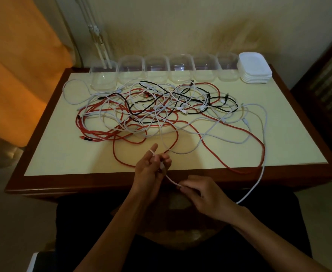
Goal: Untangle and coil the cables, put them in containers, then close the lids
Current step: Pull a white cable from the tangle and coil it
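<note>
Table: a cream-topped rectangular table with a dark red-brown wooden rim (43, 165) fills the middle of the view, its far edge against a pale wall.
Curtain: an orange fabric curtain (17, 65) hangs at the left, beside the table.
Cable tangle: a loose knot of red, white and black thin cables (153, 108) sprawls across the centre of the tabletop, with loops running out toward the left and right edges.
Red loop: one long red cable (115, 152) sweeps out of the tangle toward the near edge and back.
Containers: six clear plastic rounded-square containers (156, 68) stand open in a row along the far edge, just behind the tangle; the leftmost sits slightly nearer.
Lids: a stack of white rounded-square plastic lids (254, 67) stands at the right end of that row, just beside the last container.
White cable: a thin white cable (256, 186) leaves the tangle, hangs off the near right edge of the table and curves back to the hands.
Left hand: the left hand (151, 169) is raised over the near edge, the white cable looped over its index finger and held against its curled fingers.
Right hand: the right hand (204, 193) sits just in front of the table, thumb and fingers pinching the same white cable, a short span stretched between the two hands.
</note>
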Available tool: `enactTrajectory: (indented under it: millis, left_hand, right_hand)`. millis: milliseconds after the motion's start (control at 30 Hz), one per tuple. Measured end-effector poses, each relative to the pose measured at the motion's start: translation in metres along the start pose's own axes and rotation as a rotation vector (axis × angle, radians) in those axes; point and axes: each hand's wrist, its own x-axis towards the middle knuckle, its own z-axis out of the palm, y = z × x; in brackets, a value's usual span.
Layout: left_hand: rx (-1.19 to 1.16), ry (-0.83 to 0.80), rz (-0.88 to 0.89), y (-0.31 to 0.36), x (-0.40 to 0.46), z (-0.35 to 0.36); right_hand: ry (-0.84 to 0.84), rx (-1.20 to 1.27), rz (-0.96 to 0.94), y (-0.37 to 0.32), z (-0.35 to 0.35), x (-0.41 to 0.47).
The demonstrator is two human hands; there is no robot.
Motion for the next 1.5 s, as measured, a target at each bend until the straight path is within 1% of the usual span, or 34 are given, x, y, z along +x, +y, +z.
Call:
enactTrajectory:
  millis: [100,133,167,233,300,400,467,533,667,733,800,867,933,1033,1133,1233,1300,1333,1433,1500]
  left_hand:
    - [0.522,-0.172,0.192,0.000,-0.011,0.004]
    - [0.632,-0.232,0.229,0.001,-0.013,0.006]
    - [0.697,-0.280,0.251,0.003,-0.014,0.009]
    - [0.786,-0.333,0.284,0.008,-0.013,0.012]
    - [0.875,-0.372,0.286,0.015,-0.011,0.013]
    - [0.952,-0.454,0.217,0.017,-0.008,0.011]
    - [0.902,-0.505,0.121,0.015,-0.010,0.009]
    - [0.799,-0.528,0.036,0.011,-0.013,0.006]
    - [0.507,-0.547,-0.150,0.007,-0.019,0.003]
    - [0.385,-0.526,-0.222,0.007,-0.018,0.004]
    - [0.385,-0.497,-0.230,0.008,-0.016,0.004]
    - [0.411,-0.505,-0.229,0.009,-0.014,0.005]
    - [0.349,-0.526,-0.254,0.009,-0.016,0.007]
    - [0.164,-0.569,-0.332,0.006,-0.021,0.010]
    - [-0.075,-0.608,-0.399,-0.003,-0.025,0.012]
    - [-0.363,-0.599,-0.470,-0.013,-0.024,0.012]
    - [-0.494,-0.562,-0.436,-0.011,-0.021,0.015]
    - [-0.519,-0.526,-0.399,-0.007,-0.019,0.018]
    - [-0.506,-0.397,-0.265,0.006,-0.017,0.024]
    - [-0.484,-0.292,-0.168,0.012,-0.012,0.023]
  right_hand:
    - [0.092,0.251,0.094,-0.020,-0.005,0.006]
    - [0.098,0.345,0.125,-0.027,-0.009,0.008]
    - [0.095,0.425,0.158,-0.031,-0.014,0.010]
    - [0.077,0.507,0.210,-0.036,-0.023,0.014]
    - [0.082,0.473,0.209,-0.035,-0.031,0.019]
    - [0.090,0.241,0.168,-0.034,-0.038,0.023]
    - [0.092,0.086,0.131,-0.036,-0.044,0.026]
    - [0.128,-0.003,0.108,-0.039,-0.050,0.029]
    - [0.231,-0.003,0.166,-0.033,-0.053,0.034]
    - [0.273,0.034,0.179,-0.029,-0.048,0.035]
    - [0.297,0.144,0.181,-0.026,-0.042,0.035]
    - [0.311,0.307,0.207,-0.025,-0.037,0.035]
    - [0.340,0.401,0.235,-0.023,-0.031,0.034]
    - [0.416,0.442,0.244,-0.021,-0.020,0.032]
    - [0.515,0.517,0.225,-0.016,-0.006,0.032]
    - [0.549,0.478,0.207,-0.010,0.009,0.027]
    - [0.510,0.445,0.153,-0.008,0.018,0.021]
    - [0.488,0.414,0.125,-0.008,0.021,0.018]
    - [0.436,0.251,0.088,-0.007,0.029,0.012]
    - [0.347,0.088,0.079,-0.006,0.029,0.008]
